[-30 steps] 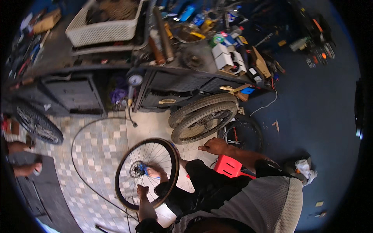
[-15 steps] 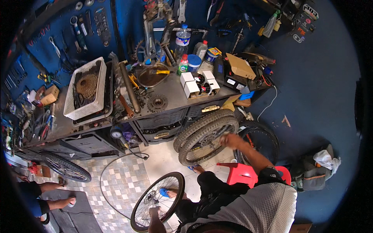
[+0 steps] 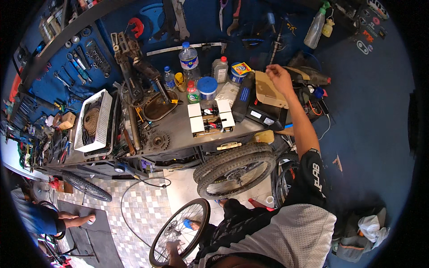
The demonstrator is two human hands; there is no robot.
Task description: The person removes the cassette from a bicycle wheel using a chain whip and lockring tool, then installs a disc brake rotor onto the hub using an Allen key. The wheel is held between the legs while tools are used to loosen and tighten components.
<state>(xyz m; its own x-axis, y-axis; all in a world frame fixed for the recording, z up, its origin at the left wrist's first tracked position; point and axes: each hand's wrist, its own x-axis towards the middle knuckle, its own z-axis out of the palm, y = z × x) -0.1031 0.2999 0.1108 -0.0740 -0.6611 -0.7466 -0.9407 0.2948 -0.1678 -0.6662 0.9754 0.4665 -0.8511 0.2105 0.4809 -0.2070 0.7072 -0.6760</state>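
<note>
My left hand (image 3: 174, 248) is low in the view, its blurred fingers closed at the spokes of an upright, slightly tilted bicycle wheel (image 3: 206, 219). That wheel has a thin dark rim and stands beside my blue-slippered foot. My right hand (image 3: 280, 79) is stretched out over the back of the workbench, beside and above a brown cardboard box (image 3: 268, 91). Its fingers are partly bent and apart, with nothing visible in them. Whether they touch the box I cannot tell. Under the cardboard lies a black box (image 3: 263, 115).
Two knobby-tyred wheels (image 3: 237, 172) lean against the bench (image 3: 176, 138). On it stand a white open carton with hubs (image 3: 211, 119), several bottles, a blue-lidded tub (image 3: 207, 87) and a white basket (image 3: 96, 123). A hose (image 3: 123, 201) curves over the floor. Another person (image 3: 33, 214) is far left.
My right hand has risen from the knobby-tyred wheels to the cardboard box on the bench. The view has shifted; my left hand stays at the thin-rimmed wheel.
</note>
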